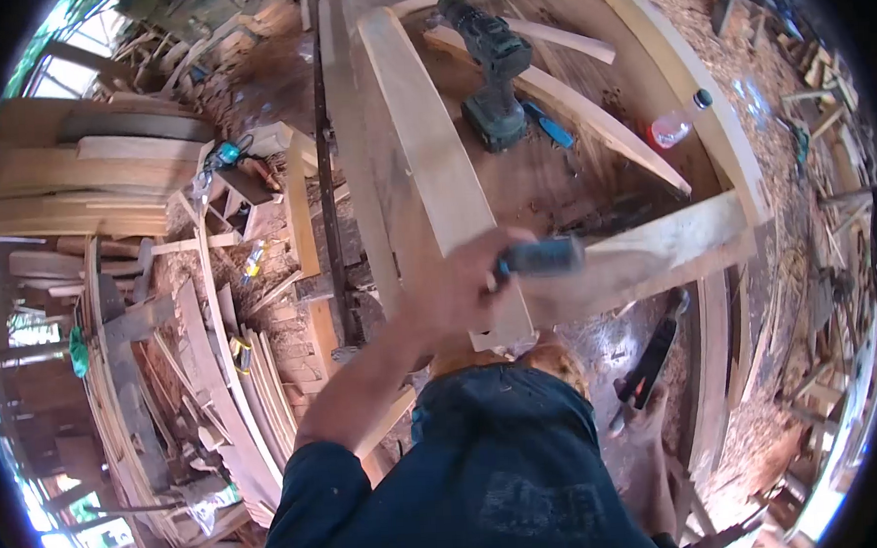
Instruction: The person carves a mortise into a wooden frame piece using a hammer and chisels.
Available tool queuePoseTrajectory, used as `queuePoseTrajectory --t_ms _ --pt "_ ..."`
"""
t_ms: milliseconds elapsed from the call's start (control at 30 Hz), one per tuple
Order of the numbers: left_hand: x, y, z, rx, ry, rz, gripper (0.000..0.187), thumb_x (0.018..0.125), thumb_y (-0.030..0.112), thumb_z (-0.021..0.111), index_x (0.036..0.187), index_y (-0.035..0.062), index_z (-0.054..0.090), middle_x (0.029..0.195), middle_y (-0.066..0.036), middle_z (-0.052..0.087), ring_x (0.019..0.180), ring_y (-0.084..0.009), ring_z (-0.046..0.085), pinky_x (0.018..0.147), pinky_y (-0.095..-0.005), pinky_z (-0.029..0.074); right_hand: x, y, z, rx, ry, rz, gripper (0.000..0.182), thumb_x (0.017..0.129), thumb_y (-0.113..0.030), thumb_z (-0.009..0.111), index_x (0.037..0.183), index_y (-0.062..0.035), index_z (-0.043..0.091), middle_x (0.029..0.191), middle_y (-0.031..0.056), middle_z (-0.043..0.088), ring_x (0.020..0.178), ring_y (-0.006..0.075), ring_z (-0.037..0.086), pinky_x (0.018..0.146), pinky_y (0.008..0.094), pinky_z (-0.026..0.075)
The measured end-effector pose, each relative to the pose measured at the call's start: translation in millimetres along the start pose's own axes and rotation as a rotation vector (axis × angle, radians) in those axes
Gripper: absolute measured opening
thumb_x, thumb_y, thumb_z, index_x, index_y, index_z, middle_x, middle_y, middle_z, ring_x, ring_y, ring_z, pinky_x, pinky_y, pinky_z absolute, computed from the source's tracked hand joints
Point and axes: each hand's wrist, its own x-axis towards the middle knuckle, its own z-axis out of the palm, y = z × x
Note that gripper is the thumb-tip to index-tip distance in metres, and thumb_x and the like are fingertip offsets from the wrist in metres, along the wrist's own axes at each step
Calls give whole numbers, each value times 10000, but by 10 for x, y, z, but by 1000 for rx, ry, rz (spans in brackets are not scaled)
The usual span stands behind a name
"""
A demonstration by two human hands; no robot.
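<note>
My left hand is closed around a short, dark grey-blue object, blurred, its kind unclear. It is over the lower end of a pale wooden board. Low on the right, my right hand grips a long black tool with an orange mark, pointing up and away from me. Beyond my left hand, a cordless drill lies on the wooden panel inside a frame of pale boards. Beside its battery is a blue-handled tool.
A clear bottle with a dark cap and reddish contents rests at the frame's right side. A loose wooden strip crosses the panel. Stacked planks and a teal power tool lie to the left. Wood shavings cover the ground at right.
</note>
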Motion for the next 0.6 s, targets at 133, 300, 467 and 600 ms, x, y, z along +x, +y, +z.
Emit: queuePoseTrajectory --t_ms 133,300,467,600 --pt "-633 73 362 96 -325 166 231 821 176 757 997 88 637 953 -81 651 869 -298 668 713 -409 545 -706 141 340 -159 266 157 151 872 -100 683 785 -42 574 665 -28 507 624 76 457 571 267 364" --pt "-1088 -129 862 246 -400 559 267 829 327 745 928 102 642 893 -45 635 831 -251 645 733 -398 521 -1239 263 428 -196 386 -18 105 875 -91 663 836 -41 580 681 -27 526 636 84 491 580 265 391" --pt "-1188 -237 1026 146 -258 621 265 803 310 791 845 109 623 804 -33 601 752 -247 623 658 -375 486 -1516 174 417 -94 368 99 132 877 -127 663 918 -31 582 802 4 587 700 60 524 608 226 417" --pt "-1317 -138 1029 228 -182 587 298 801 300 829 761 107 606 706 -28 573 669 -238 604 586 -371 457 -1657 260 324 -57 247 -126 183 901 -157 693 954 -19 584 826 9 601 747 86 564 657 244 451"
